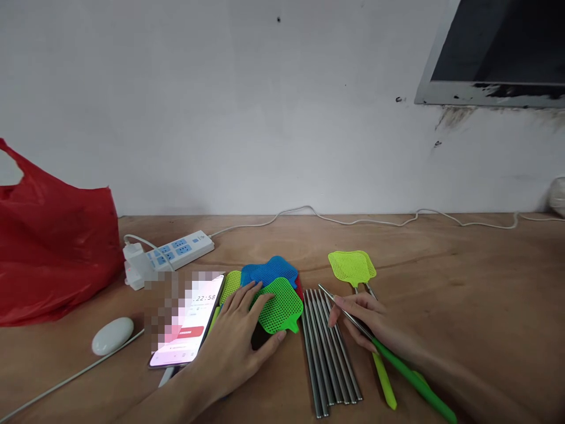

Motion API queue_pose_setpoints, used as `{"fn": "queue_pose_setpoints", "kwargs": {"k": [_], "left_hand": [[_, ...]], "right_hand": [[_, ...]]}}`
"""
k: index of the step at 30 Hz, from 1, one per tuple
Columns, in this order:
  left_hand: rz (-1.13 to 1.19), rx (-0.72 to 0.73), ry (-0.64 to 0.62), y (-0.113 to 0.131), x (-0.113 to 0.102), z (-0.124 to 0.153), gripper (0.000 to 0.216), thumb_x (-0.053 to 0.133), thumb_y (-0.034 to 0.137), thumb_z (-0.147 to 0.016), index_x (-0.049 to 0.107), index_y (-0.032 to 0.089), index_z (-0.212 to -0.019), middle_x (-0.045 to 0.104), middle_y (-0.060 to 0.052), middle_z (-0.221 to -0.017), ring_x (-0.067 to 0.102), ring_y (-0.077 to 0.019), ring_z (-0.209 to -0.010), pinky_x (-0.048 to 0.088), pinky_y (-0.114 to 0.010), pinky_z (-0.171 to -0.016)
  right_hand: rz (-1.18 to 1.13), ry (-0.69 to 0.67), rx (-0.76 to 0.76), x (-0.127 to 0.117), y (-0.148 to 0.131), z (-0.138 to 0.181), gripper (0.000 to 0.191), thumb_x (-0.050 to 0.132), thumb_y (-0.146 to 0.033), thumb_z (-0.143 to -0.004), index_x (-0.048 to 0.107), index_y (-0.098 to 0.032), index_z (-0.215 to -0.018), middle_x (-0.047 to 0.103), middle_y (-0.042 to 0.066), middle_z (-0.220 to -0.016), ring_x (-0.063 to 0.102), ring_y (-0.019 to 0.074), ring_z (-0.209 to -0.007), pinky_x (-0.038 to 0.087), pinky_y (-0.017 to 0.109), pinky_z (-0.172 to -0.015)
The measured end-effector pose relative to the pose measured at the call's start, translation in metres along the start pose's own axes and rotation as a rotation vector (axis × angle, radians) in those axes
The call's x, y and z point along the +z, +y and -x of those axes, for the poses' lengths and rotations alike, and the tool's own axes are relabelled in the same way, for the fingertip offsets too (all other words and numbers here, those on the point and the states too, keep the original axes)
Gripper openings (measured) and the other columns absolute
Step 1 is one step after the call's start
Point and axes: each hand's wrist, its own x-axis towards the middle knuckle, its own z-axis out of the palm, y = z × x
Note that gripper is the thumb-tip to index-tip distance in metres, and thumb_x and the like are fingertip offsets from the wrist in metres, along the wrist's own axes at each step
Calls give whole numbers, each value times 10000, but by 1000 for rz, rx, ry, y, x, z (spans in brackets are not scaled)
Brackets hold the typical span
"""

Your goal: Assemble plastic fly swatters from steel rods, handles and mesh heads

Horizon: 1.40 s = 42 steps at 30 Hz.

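Observation:
A metal rod with a green handle (412,372) is held in my right hand (364,318), its tip pointing up and left. Under that hand and forearm, two yellow-green fly swatters (352,266) lie with their heads toward the wall. My left hand (238,330) has its fingers spread over a pile of loose swatter heads. Its index finger and thumb touch the bright green swatter head (279,306) on top. Blue swatter heads (271,271), a yellow one (230,285) and a red edge show beneath. Between my hands lies a row of several bare metal rods (326,347).
A lit phone (189,330) lies left of my left hand, partly blurred out. Farther left are a white power strip (180,250) with a plugged-in charger, a white oval device (112,335) and a red plastic bag (53,253). A white cable runs along the wall.

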Motion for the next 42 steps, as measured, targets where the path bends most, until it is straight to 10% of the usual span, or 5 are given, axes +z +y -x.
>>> {"fn": "queue_pose_setpoints", "kwargs": {"k": [9, 20, 42], "left_hand": [[152, -40, 34, 2, -5, -3, 552, 715, 482, -839, 519, 239, -1295, 591, -118, -1314, 562, -366, -1206, 485, -572, -988], [317, -110, 72, 6, -13, -2, 551, 705, 521, -862, 435, 281, -1278, 542, -100, -1269, 550, -344, -1167, 504, -534, -926], [291, -136, 119, 8, -11, -1, 558, 710, 505, -853, 434, 271, -1277, 507, -96, -1305, 545, -335, -1177, 509, -497, -916]], "right_hand": [[-29, -29, 30, 0, 3, 0, 589, 515, -682, -843, 769, -157, -760, 333, -99, -326, 230, 77, -305, 158, 258, -411], [-25, -409, 28, -3, 0, 7, 512, 595, -594, -872, 779, -138, -1014, 428, -87, -393, 310, 67, -334, 225, 216, -394], [-41, -395, 10, -3, 0, 9, 508, 611, -596, -876, 784, -142, -1022, 425, -89, -392, 312, 56, -330, 224, 197, -377]]}}
